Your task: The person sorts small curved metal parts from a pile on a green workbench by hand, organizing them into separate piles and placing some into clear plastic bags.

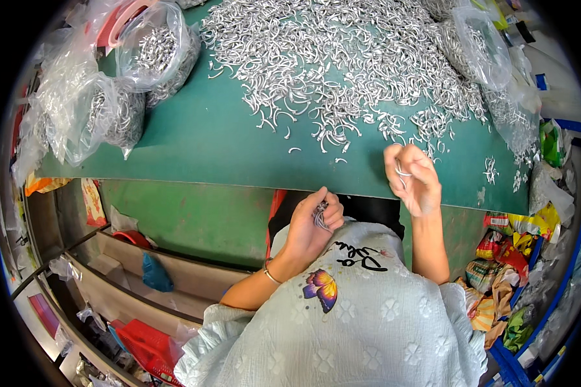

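A broad heap of small curved silver metal pieces [342, 58] is spread over the green tabletop [206, 145]. My left hand [303, 229], in front of the table's near edge, is curled round a bunch of these curved pieces [320, 215]. Above the table near that edge, my right hand [418, 184] has its fingers bent in, with a slim curved piece [401, 171] showing between them. Whether it holds more than that is hidden by the fingers. A few stray pieces [295, 150] lie between the heap and my hands.
Clear plastic bags of silver pieces [119, 116] stand at the table's left, beside a pink-handled container [126, 19]. More filled bags [474, 48] line the right side. Colourful packets [497, 258] are stacked at lower right. A shelf trough [181, 267] and red basket [145, 348] sit lower left.
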Motion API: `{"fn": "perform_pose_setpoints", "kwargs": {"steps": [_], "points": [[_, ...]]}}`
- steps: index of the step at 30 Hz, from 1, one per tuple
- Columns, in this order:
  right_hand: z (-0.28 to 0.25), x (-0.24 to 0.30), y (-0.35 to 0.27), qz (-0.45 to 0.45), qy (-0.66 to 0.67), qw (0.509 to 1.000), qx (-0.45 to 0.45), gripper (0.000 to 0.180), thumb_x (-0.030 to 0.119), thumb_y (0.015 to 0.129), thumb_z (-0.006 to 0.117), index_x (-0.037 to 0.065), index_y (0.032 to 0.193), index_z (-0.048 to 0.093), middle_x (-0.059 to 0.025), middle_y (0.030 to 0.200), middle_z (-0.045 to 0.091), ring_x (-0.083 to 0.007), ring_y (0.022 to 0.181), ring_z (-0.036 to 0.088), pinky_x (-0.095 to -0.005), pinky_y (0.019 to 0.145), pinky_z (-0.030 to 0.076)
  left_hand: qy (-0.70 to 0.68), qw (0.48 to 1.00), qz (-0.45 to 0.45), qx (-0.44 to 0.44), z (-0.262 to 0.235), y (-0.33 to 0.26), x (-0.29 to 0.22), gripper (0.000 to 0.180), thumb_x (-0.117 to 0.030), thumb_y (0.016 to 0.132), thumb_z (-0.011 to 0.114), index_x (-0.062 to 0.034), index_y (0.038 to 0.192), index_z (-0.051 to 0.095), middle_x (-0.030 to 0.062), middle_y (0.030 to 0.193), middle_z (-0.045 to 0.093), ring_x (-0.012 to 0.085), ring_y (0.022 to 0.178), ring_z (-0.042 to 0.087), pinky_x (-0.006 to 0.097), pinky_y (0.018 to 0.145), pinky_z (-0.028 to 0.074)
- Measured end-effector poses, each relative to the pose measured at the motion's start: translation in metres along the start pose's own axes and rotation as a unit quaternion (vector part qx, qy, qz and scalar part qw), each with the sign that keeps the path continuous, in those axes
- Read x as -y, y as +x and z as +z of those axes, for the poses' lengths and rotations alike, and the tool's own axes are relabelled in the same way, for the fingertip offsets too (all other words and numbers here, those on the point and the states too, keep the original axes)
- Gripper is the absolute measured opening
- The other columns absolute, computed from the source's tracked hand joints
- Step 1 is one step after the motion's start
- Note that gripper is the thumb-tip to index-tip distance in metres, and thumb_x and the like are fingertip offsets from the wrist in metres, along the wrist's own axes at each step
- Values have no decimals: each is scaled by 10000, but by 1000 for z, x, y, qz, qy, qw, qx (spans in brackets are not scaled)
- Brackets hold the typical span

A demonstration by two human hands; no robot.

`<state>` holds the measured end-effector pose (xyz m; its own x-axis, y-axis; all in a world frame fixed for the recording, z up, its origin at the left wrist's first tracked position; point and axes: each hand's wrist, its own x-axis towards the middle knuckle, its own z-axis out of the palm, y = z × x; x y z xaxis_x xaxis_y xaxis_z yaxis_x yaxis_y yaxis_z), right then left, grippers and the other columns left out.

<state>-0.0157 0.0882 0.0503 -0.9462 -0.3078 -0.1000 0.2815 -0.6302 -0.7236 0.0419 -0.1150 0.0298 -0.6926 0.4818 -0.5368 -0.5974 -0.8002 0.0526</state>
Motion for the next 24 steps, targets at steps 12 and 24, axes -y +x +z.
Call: {"fn": "perform_pose_setpoints", "kwargs": {"steps": [12,24], "points": [[-11,-95,-59,83,-821,565,9,243,209,702,706,42,851,609,-137,697,618,-306,657,619,-379,552,476,-12,999,35,-33,-28,-22,5,232,-192,916,453,-53,733,488,-4,587,320,101,529,273,246,501,271],[-23,-75,-61,151,-512,844,49,62,76,783,576,35,740,559,-93,736,605,-158,558,550,-271,462,397,-25,999,27,-21,-29,-25,1,235,-194,916,453,-47,734,480,-2,595,316,105,538,277,246,506,269]]}}
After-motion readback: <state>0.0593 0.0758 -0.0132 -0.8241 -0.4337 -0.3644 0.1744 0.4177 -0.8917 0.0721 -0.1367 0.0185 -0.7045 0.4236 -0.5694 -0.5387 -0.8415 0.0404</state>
